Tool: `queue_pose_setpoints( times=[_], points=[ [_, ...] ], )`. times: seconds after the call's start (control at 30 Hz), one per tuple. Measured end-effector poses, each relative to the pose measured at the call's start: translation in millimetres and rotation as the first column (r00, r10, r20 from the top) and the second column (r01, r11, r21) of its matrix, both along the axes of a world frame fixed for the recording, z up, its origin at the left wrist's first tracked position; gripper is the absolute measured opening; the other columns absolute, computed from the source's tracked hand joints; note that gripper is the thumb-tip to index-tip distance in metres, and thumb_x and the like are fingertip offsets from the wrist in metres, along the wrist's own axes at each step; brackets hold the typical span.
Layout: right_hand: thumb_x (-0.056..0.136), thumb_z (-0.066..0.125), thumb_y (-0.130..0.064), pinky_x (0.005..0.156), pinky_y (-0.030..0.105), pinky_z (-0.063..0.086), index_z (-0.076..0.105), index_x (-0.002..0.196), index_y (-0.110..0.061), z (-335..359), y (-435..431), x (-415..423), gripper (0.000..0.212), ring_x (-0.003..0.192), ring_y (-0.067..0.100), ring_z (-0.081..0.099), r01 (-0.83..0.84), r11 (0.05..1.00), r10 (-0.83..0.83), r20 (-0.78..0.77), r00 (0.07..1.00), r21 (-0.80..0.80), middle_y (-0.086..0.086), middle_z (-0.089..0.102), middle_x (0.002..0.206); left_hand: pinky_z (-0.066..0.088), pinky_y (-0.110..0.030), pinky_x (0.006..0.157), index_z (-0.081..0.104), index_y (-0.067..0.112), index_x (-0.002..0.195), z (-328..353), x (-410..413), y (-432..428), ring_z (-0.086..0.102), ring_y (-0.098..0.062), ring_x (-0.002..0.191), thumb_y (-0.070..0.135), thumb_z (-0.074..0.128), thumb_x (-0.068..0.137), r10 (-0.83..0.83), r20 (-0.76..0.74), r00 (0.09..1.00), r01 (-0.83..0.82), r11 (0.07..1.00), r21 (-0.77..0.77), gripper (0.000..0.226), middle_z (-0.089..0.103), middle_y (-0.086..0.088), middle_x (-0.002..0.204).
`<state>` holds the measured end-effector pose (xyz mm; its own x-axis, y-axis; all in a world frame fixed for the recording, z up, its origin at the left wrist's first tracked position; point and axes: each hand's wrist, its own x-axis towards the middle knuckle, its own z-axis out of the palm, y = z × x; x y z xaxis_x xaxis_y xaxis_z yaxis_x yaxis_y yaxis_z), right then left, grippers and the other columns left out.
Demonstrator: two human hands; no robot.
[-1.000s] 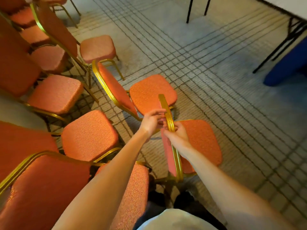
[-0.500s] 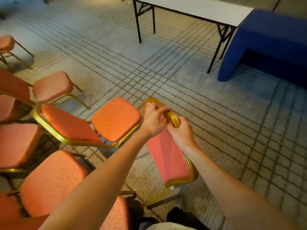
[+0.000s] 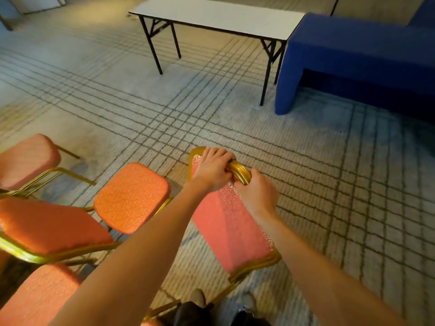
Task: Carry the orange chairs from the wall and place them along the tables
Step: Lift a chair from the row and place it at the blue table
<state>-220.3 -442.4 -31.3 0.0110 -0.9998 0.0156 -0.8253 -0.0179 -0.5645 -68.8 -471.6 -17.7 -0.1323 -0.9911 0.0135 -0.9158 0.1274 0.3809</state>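
while both hands hold the gold top bar of one orange chair, the head view looks over the floor to the table. the left hand curls over the bar, and the right hand grips it just beside. a second ago only the other chairs showed. now the held chair has swung away from them, and the table is ahead, still well apart. the carry has likely begun.

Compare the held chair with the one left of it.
The left hand and right hand grip the held chair by its backrest top; the neighbour is untouched. The held chair shows only its backrest; the neighbour shows its seat too. Both have orange padding and gold frames.
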Motion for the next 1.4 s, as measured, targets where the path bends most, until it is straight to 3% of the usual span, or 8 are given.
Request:
queue_pose_setpoints(
  times=[0.1,0.2,0.4,0.57,0.9,1.1,1.23,1.4],
  points=[
    [0.088,0.065,-0.054,0.073,0.042,0.054,0.059,0.103,-0.017,2.2,-9.1,2.0,0.040,0.084,0.027,0.069,0.104,0.995,-0.105,-0.123,0.987,-0.010,0.004,0.072,0.088,0.038,-0.033,0.093,0.060,0.020,0.116,3.7,-8.7,-21.3,0.045,-0.024,0.120,0.026,0.069,0.082,-0.027,0.061,0.998,0.024,0.999,0.035,0.035,0.056,0.001,0.117],
    [0.092,0.061,-0.050,0.076,0.042,0.051,0.058,0.109,-0.016,4.6,-22.8,10.2,0.038,0.091,0.032,0.070,0.131,0.991,-0.129,-0.193,0.973,-0.004,0.008,0.073,0.094,0.033,-0.030,0.078,0.063,0.019,0.108,5.8,-7.1,-45.6,0.053,-0.024,0.113,0.032,0.075,0.078,-0.048,0.152,0.987,0.047,0.999,0.009,0.035,0.059,0.000,0.112],
    [0.093,0.053,-0.058,0.075,0.039,0.051,0.069,0.095,-0.019,13.7,-61.5,21.2,0.042,0.087,0.032,0.069,0.137,0.990,-0.128,-0.313,0.941,0.008,0.008,0.073,0.090,0.040,-0.036,0.090,0.066,0.022,0.100,5.6,13.6,-88.9,0.056,-0.024,0.109,0.050,0.076,0.076,-0.155,0.236,0.959,0.159,0.987,0.003,0.039,0.063,-0.001,0.108],
    [0.089,0.051,-0.064,0.067,0.034,0.047,0.069,0.080,-0.023,17.0,-77.5,47.9,0.045,0.072,0.023,0.065,0.096,0.995,-0.098,-0.396,0.913,-0.024,-0.001,0.069,0.077,0.042,-0.036,0.082,0.065,0.021,0.096,-5.2,48.1,-92.3,0.062,-0.027,0.102,0.047,0.070,0.076,-0.124,0.233,0.965,0.138,0.989,-0.045,0.032,0.069,-0.003,0.103],
    [0.084,0.064,-0.041,0.076,0.041,0.048,0.067,0.085,-0.020,17.0,-89.4,46.9,0.021,0.086,0.031,0.064,0.094,0.986,-0.142,-0.392,0.909,-0.139,0.007,0.070,0.083,0.047,-0.038,0.074,0.063,0.020,0.096,-11.1,51.2,-80.1,0.065,-0.031,0.099,0.031,0.063,0.081,-0.121,0.039,0.992,0.121,0.993,-0.008,0.019,0.068,-0.005,0.105],
    [0.083,0.074,-0.039,0.081,0.040,0.046,0.062,0.091,-0.015,11.2,-88.3,5.1,0.028,0.096,0.027,0.058,0.168,0.983,-0.185,-0.324,0.928,-0.080,0.006,0.065,0.095,0.050,-0.038,0.072,0.067,0.020,0.099,-10.6,8.7,-85.2,0.069,-0.033,0.090,0.033,0.058,0.085,-0.148,0.085,0.985,0.147,0.989,0.016,0.021,0.073,-0.008,0.097],
    [0.087,0.070,-0.037,0.073,0.037,0.043,0.058,0.085,-0.016,9.0,-106.3,-29.1,0.025,0.089,0.024,0.056,0.118,0.990,-0.135,-0.268,0.954,-0.077,0.006,0.061,0.091,0.052,-0.040,0.075,0.069,0.020,0.097,-10.0,-14.8,-107.0,0.070,-0.034,0.089,0.037,0.057,0.083,-0.123,0.119,0.985,0.122,0.992,0.013,0.025,0.073,-0.008,0.094],
    [0.090,0.060,-0.047,0.062,0.032,0.035,0.060,0.082,-0.022,2.7,-153.7,-47.9,0.026,0.073,0.026,0.064,0.022,0.993,-0.066,-0.384,0.921,-0.117,0.003,0.067,0.077,0.049,-0.037,0.071,0.069,0.021,0.092,-12.3,-29.7,-147.4,0.068,-0.033,0.082,0.042,0.058,0.080,-0.052,0.178,0.983,0.055,0.998,-0.013,0.026,0.072,-0.006,0.088]
  ],
)
